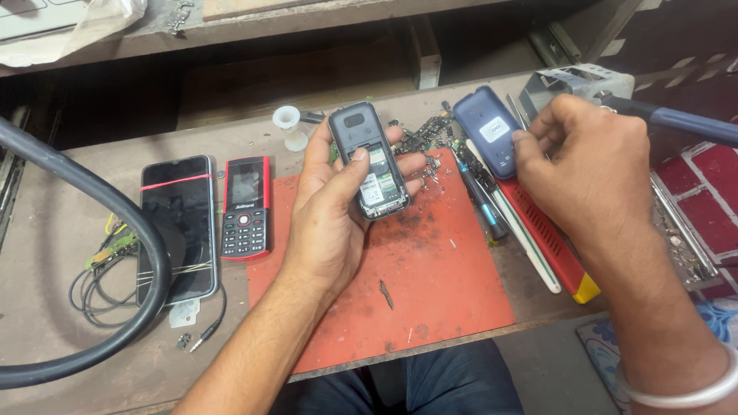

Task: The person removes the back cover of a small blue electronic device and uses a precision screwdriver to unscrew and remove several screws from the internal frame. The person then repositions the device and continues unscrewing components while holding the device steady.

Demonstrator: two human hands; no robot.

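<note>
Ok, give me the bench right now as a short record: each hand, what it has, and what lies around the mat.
left hand: holds an open grey keypad phone with its back cover off, thumb on its middle
right hand: fingers curled at the bench's right side, beside a blue phone back cover; what it grips cannot be told
work surface: red mat on a wooden bench
left of mat: red-and-black keypad phone, black smartphone, thick black hose
right of mat: red-handled tool

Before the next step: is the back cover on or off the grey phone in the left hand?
Off: the grey phone in the left hand shows its bare labelled battery bay.
</note>
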